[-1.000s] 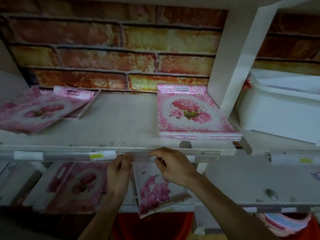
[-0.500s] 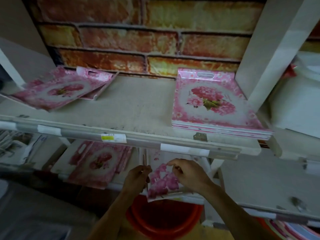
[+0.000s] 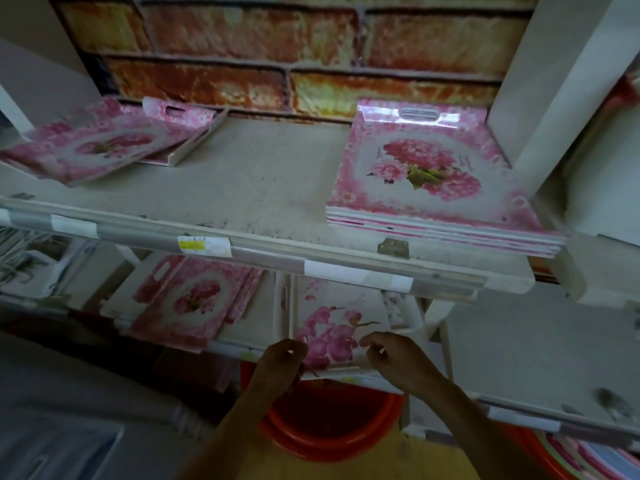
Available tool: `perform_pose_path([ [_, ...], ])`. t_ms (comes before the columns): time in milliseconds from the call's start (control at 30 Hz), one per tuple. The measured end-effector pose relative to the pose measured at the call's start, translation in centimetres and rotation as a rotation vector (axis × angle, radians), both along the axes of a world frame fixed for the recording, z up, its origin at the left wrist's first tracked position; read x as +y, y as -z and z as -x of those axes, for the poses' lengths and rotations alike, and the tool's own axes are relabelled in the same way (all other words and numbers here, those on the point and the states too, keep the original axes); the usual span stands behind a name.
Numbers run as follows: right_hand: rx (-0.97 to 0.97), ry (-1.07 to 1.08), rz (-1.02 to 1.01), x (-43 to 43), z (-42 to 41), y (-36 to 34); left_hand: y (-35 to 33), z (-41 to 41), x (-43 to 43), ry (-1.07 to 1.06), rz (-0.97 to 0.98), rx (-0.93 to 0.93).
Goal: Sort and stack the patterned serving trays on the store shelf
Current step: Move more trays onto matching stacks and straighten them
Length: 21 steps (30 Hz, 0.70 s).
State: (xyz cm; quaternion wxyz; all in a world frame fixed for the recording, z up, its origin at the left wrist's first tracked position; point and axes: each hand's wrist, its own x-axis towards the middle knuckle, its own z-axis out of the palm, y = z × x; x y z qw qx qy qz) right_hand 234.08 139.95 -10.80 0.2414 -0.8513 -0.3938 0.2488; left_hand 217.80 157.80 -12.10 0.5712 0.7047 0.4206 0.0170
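Note:
A white tray with a pink orchid print (image 3: pixel 332 317) lies on the lower shelf (image 3: pixel 540 358). My left hand (image 3: pixel 282 358) curls around its near left corner and my right hand (image 3: pixel 398 358) grips its near right rim. A neat stack of pink floral trays (image 3: pixel 433 174) sits at the right of the upper shelf (image 3: pixel 249 181). Two or three loose pink trays (image 3: pixel 104 147) lie askew at the upper left. Another untidy pile of pink floral trays (image 3: pixel 194 299) rests on the lower shelf, left of the orchid tray.
A white upright post (image 3: pixel 540 81) stands right of the stack, with a white box (image 3: pixel 606 168) beyond it. A red bucket (image 3: pixel 329 427) sits on the floor below my hands. Striped items (image 3: pixel 588 455) show at the bottom right. A brick-pattern wall (image 3: pixel 277 46) backs the shelves.
My hands dropped from under the upper shelf's front edge to the orchid tray's near rim. The tray, tilted before, now lies flatter and squarer on the lower shelf. The view moved closer and lower.

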Motion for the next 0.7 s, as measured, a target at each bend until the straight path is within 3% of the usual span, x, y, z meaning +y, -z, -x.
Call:
perform_pose_path([
  [167,-0.014,0.033,0.02,0.6,-1.1,4.4,4.2,-0.9,1.6,0.058,-0.066,0.045],
  [400,-0.132,0.093,0.062,2.7,-5.5,12.4,11.1,-3.8,6.1,0.087,-0.313,0.003],
  [567,-0.267,0.135,0.072,4.0,-10.6,16.5,21.7,-8.3,12.4,0.07,-0.509,-0.004],
  [700,-0.298,0.152,0.135,4.8,-13.5,18.6,21.1,-10.2,10.9,0.171,-0.673,0.071],
])
